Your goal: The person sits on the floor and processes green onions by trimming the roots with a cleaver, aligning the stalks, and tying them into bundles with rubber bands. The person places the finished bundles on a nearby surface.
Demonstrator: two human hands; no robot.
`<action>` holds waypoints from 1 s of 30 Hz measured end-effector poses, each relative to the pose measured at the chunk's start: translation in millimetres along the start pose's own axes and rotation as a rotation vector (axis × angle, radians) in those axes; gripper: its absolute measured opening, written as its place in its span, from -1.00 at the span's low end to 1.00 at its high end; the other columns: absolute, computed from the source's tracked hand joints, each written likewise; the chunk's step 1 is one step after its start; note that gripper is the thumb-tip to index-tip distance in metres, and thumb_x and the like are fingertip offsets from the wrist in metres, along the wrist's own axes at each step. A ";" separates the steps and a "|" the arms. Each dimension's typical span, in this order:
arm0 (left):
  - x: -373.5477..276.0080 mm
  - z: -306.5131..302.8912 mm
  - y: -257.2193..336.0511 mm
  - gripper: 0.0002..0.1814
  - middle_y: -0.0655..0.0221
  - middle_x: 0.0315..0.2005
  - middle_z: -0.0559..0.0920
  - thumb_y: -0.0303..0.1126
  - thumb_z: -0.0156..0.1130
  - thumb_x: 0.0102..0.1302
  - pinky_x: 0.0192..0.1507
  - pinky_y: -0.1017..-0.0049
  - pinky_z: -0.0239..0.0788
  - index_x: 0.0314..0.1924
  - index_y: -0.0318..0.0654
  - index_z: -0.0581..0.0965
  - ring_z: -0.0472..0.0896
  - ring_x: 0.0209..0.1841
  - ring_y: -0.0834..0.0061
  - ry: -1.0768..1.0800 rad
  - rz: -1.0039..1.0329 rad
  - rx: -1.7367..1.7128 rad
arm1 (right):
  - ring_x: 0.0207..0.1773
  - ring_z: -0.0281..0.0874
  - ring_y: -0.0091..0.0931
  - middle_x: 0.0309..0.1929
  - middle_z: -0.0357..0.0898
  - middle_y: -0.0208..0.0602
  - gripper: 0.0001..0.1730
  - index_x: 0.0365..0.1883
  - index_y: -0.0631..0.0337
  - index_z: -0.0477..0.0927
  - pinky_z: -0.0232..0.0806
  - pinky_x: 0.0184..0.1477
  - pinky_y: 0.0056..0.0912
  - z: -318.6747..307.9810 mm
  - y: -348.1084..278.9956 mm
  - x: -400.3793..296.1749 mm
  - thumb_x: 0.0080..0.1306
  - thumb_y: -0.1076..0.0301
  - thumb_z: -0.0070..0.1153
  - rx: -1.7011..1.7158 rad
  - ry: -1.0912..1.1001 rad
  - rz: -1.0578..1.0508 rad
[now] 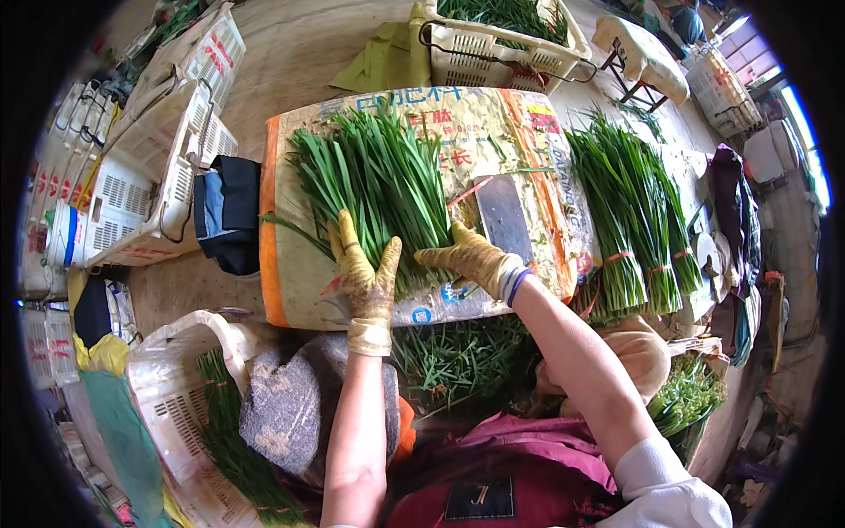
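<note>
Long flat green leaves, probably garlic chives (376,178), lie loose on a board covered with a printed woven sack (297,264). My left hand (362,267), in a stained yellow glove, rests on the lower left of the pile with fingers spread. My right hand (472,257), gloved alike, touches the pile's lower right side, its thumb pointing left. Whether the fingers grip any leaves cannot be told. Right of the pile lies a dark flat metal blade or plate (505,214), with a red strip (470,191) at its upper left corner. Several bunches tied with red bands (617,264) lie at the right.
A white plastic crate of greens (462,39) stands beyond the board. More crates (125,198) are at the left, beside a dark cloth item (231,218). A white basket (165,402) at lower left holds tied bunches. Loose leaves (462,363) lie below the board's near edge.
</note>
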State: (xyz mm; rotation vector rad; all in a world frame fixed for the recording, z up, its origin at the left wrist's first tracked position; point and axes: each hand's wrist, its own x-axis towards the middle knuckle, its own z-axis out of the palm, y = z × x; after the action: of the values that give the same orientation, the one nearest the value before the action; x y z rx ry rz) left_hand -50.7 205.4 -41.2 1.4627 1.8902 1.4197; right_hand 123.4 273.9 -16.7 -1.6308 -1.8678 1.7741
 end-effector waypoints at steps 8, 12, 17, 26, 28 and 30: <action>4.7 1.4 19.4 -0.18 0.05 0.45 0.06 -0.06 0.20 0.36 0.47 0.31 -0.22 0.46 -0.24 0.07 -0.07 0.51 0.21 -0.109 -0.152 -0.252 | 0.11 0.51 -0.05 -0.01 0.54 0.24 -0.26 0.15 0.41 0.24 0.34 0.12 -0.16 32.9 3.1 1.1 0.26 0.03 0.22 -0.175 0.177 -0.166; 11.4 -5.2 28.8 -0.14 -0.04 0.44 0.04 0.15 0.14 0.33 0.47 0.26 -0.18 0.45 -0.15 0.12 -0.04 0.50 0.06 -0.252 -0.203 -0.058 | 0.00 0.52 0.01 -0.12 0.56 0.24 -0.34 0.15 0.32 0.21 0.36 -0.02 -0.09 37.9 -12.3 -7.7 0.28 0.09 0.17 -0.278 0.210 -0.100; 13.0 18.0 15.3 -0.11 -0.08 0.44 0.00 0.21 0.09 0.29 0.37 -0.08 -0.06 0.47 -0.03 0.06 0.04 0.43 -0.16 -0.267 0.044 0.680 | -0.13 0.64 -0.10 -0.23 0.59 0.25 -0.39 0.09 0.52 0.22 0.44 -0.11 -0.14 30.9 -6.7 11.0 0.33 0.12 -0.03 -0.519 0.027 -0.059; 47.4 3.8 27.0 -0.24 0.22 0.48 0.02 0.06 0.23 0.26 0.41 -0.07 -0.19 0.42 0.14 0.24 0.00 0.47 -0.01 -0.290 0.483 0.533 | -0.16 0.63 -0.08 -0.27 0.60 0.21 -0.14 0.17 0.58 0.15 0.45 -0.17 -0.16 18.1 -15.8 -1.6 0.28 -0.09 0.07 -0.429 0.063 -0.027; 56.6 3.9 24.0 -0.38 0.31 0.47 0.08 0.07 0.17 0.29 0.42 -0.05 -0.21 0.35 0.25 0.36 0.00 0.48 0.07 -0.420 0.577 0.536 | -0.16 0.63 -0.08 -0.28 0.61 0.20 -0.12 0.15 0.58 0.18 0.45 -0.17 -0.17 19.5 -22.8 -2.3 0.26 -0.13 0.09 -0.440 0.072 -0.031; 60.4 8.9 5.1 -0.44 0.34 0.46 0.12 0.10 0.13 0.32 0.41 -0.05 -0.21 0.31 0.29 0.40 0.04 0.47 0.05 -0.549 0.505 0.523 | -0.14 0.63 -0.07 -0.24 0.61 0.21 -0.09 0.13 0.55 0.23 0.45 -0.13 -0.17 18.1 -24.1 -5.0 0.21 -0.19 0.12 -0.431 0.105 -0.070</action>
State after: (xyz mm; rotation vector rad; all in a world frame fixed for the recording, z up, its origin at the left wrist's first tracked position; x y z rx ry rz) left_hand -65.4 262.2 -23.8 2.4045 1.6503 0.5627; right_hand 98.8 264.3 -1.4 -1.7139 -2.3402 1.2915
